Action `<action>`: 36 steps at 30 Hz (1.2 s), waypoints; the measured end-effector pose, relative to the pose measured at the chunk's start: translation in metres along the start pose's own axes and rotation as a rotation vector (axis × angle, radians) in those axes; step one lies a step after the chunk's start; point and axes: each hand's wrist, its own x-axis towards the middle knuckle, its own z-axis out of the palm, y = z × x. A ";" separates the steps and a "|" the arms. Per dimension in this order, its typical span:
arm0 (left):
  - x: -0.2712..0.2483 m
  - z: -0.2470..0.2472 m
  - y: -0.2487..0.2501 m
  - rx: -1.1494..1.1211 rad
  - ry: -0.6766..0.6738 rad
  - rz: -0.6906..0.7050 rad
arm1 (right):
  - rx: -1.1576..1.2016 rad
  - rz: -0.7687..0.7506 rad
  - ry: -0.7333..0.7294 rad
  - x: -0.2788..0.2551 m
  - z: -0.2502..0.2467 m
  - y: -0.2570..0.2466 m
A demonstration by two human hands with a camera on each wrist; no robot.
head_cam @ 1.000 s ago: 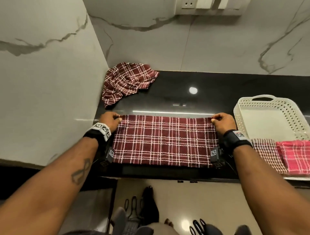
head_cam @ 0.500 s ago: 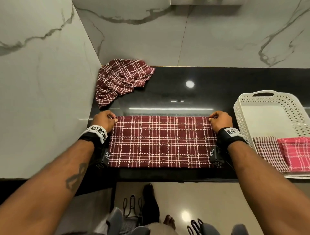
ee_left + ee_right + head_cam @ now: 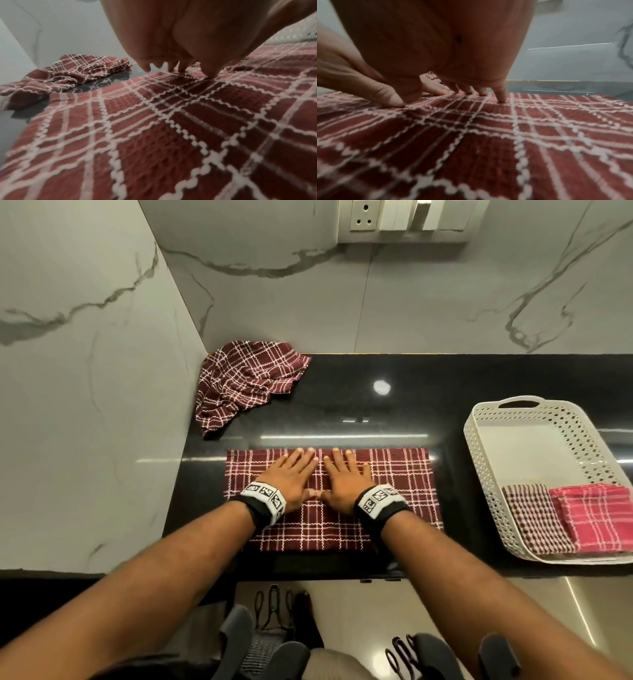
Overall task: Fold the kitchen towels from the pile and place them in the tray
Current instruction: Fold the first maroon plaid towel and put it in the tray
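Observation:
A maroon plaid towel (image 3: 404, 484) lies folded into a long strip on the black counter (image 3: 394, 405), near its front edge. My left hand (image 3: 291, 477) and right hand (image 3: 346, 479) lie side by side on the strip's middle, fingers straight and flat, thumbs touching. In the left wrist view the left fingertips (image 3: 210, 73) press the towel (image 3: 154, 135); in the right wrist view the right fingertips (image 3: 501, 99) press the towel (image 3: 488, 148) the same way. A crumpled maroon plaid towel (image 3: 245, 381) sits in the back left corner. The white perforated tray (image 3: 534, 446) stands at the right.
Two folded towels lie in the tray's near end: a small-check one (image 3: 534, 518) and a pink plaid one (image 3: 596, 515). Marble walls close off the left and back. A socket plate (image 3: 407, 219) is on the back wall. The counter's front edge runs just below the strip.
Both hands have let go of the strip's far corners and moved inward to its middle, where they now lie flat. The head view has tilted up slightly.

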 end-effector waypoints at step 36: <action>-0.098 0.047 -0.006 -0.009 -0.016 -0.256 | -0.019 0.167 0.071 -0.095 0.050 0.057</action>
